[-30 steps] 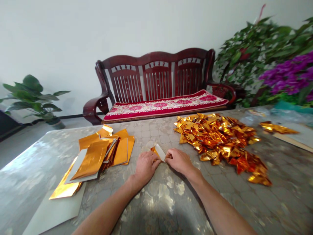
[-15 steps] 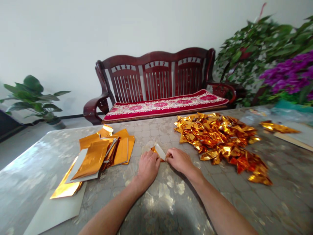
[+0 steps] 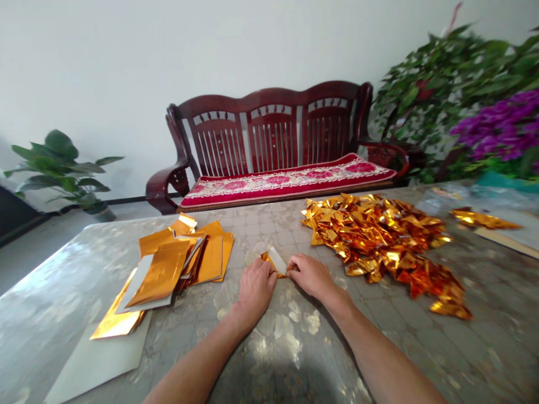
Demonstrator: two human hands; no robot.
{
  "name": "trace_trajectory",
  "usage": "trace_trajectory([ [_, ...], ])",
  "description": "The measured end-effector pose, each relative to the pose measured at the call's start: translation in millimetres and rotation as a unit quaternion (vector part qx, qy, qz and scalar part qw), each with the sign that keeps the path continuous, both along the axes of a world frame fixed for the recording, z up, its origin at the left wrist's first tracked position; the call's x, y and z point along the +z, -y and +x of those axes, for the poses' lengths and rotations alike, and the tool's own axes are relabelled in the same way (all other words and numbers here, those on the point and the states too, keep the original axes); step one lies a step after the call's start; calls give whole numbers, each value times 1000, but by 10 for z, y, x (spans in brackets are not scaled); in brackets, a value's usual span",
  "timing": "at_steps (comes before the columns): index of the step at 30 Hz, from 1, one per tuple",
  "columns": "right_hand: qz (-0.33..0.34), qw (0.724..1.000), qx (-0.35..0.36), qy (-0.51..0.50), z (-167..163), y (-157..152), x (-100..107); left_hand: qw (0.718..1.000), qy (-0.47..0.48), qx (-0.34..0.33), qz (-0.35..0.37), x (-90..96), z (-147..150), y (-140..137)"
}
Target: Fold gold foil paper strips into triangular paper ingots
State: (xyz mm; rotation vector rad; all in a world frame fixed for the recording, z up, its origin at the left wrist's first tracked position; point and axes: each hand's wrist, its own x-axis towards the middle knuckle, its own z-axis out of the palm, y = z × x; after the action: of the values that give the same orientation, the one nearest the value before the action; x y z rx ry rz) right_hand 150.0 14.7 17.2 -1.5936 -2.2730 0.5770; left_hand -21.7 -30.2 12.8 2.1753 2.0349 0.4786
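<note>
Two bare hands of mine meet over one small, partly folded piece of gold foil paper with a white back (image 3: pixel 276 260), which lies at the middle of the bench (image 3: pixel 295 348), on its glossy grey-brown cover patterned with flowers and squares. My left grip (image 3: pixel 256 283) lies palm down at the paper's left side, the fingers bent and touching its lower edge; their tips are partly hidden, so I cannot tell whether they pinch it or only press. My right grip (image 3: pixel 310 275) has thumb and fingers drawn together, clamped on the lower right corner. Between them the white back shows as a slanting band, with gold along its left side.

To my left, well apart from my hands, flat rectangular gold foil sheets with pale backs (image 3: pixel 160 275) lie in a loose, overlapping heap, and a large pale grey sheet (image 3: pixel 101 353) reaches out from under its near end. To my right spreads a big pile of pointed, folded gold foil pieces (image 3: pixel 374 230). Beyond the bench stands a dark red wooden settee with a slatted back (image 3: pixel 273 140), a red and cream floral cover (image 3: pixel 278 180) along its seat
</note>
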Motion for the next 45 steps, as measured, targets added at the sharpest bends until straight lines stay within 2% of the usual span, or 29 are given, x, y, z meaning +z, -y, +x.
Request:
trace_trajectory([
  [12,-8,1000,9,21,4,14,48,1000,-19,11,-16,10,-9,29],
  [18,-16,999,6,28,5,10,53,999,-26,-15,-25,61,-33,76],
  [24,-16,1000,6,26,1,2,48,994,-87,-58,-21,137,17,107],
  [30,-13,1000,1,13,-8,8,22,991,-106,-83,7,84,27,166],
  [36,-21,998,-65,13,-17,4,60,994,-96,-48,-5,61,44,98],
  [39,-23,997,-63,46,-24,28,122,996,-83,-24,-17,100,100,78],
  [45,-25,996,-55,65,-127,131,208,996,36,-35,-70,152,155,187],
])
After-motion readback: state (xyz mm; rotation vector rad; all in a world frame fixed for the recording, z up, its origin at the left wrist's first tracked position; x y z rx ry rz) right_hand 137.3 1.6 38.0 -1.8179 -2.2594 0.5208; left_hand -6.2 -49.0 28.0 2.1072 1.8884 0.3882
